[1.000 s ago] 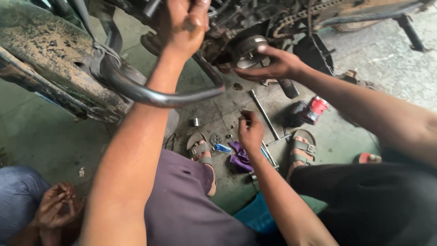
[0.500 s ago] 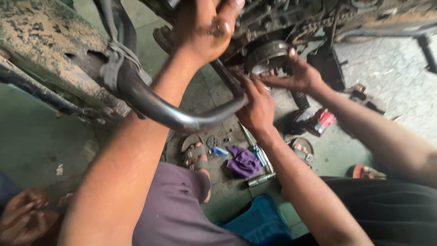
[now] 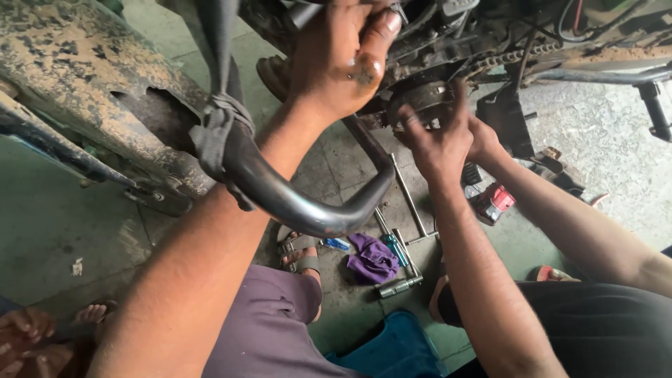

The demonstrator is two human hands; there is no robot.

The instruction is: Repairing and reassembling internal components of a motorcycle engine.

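A muddy motorcycle (image 3: 84, 77) stands over me, with a curved black crash bar (image 3: 294, 203) across the middle of the view. My left hand (image 3: 343, 63) is raised to the top edge and closed around a dark engine part there. My right hand (image 3: 435, 140) is up at a round metal hub (image 3: 420, 94) beside the drive chain (image 3: 504, 57). Its back faces me and its fingers rest on the hub, so anything in them is hidden. A co-worker's hand (image 3: 490, 143) reaches the same hub from the right, right behind mine.
On the concrete floor lie long socket wrenches (image 3: 409, 199), a purple rag (image 3: 371, 255), a small blue object (image 3: 336, 243) and a red can (image 3: 493, 201). A blue stool (image 3: 392, 350) is below me. A sandalled foot (image 3: 301, 255) and someone's hands (image 3: 24, 336) are near.
My right hand has risen from the tools on the floor to the round hub. My left hand kept its grip up top, and the view has moved closer to the engine.
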